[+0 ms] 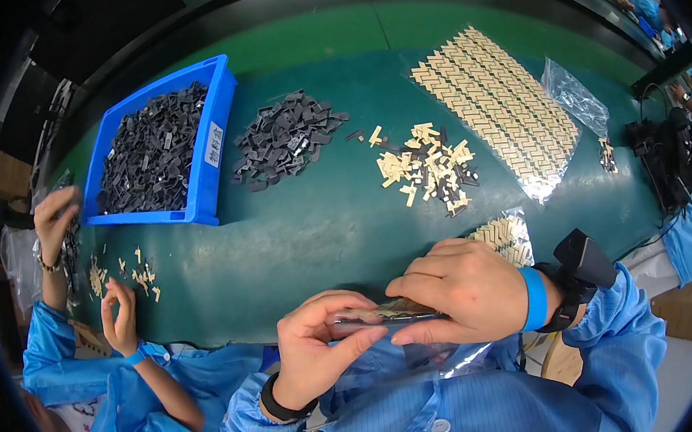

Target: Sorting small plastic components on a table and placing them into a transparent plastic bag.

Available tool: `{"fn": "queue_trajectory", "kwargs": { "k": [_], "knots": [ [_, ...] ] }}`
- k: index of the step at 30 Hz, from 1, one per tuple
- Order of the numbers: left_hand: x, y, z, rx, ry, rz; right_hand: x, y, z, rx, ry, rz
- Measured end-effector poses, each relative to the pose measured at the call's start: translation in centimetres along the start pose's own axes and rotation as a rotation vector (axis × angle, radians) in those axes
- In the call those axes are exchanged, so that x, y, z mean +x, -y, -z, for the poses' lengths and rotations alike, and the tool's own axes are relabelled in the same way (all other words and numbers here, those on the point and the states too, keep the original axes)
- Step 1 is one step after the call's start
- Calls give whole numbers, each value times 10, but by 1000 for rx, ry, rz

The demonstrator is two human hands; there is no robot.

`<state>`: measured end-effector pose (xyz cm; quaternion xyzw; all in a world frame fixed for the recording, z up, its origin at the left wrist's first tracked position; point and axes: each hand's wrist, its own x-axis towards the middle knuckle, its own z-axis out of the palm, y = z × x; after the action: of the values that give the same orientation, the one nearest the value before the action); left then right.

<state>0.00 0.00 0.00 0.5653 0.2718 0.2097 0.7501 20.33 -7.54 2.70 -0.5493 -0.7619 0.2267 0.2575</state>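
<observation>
Your fine-striped blue cloth smock [438,399] fills the foreground as you work at the near edge of the green tabletop [299,244], both hands gripping a thin, clear plastic packet [382,316] there. It is seen nearly edge-on, so its contents cannot be told with certainty.

To handle it well, even, light pressure at both ends should stop the plastic buckling. The loose, clear plastic film [447,360] below could snag, and is best smoothed away from your right thumb. Working inside the tabletop's near edge would probably catch any slipped piece.

Your left hand [323,331] pinches the left end, fingers curled over the far side, thumb laid along the near one. Your right hand [461,288] covers the right end, back of the hand up, fingers pointing left, thumb beneath; both forearms angle inward. Toward the tabletop's far right corner lies a clear plastic sheet of cream pieces [496,103] in herringbone rows.
</observation>
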Motion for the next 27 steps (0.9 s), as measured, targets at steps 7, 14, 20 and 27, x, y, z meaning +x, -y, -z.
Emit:
{"fn": "queue_trajectory", "kwargs": {
  "k": [7,14,20,27],
  "knots": [
    [-1,6,-4,-33,-95,-67,1,2,-3,26,47,-18],
    [3,6,-9,-119,-97,38,9,3,8,61,-30,26],
    [3,9,-9,-155,-43,-3,18,1,4,106,13,20],
    [2,13,-9,-232,-15,-10,16,-5,-7,180,-57,45]
  ]
}}
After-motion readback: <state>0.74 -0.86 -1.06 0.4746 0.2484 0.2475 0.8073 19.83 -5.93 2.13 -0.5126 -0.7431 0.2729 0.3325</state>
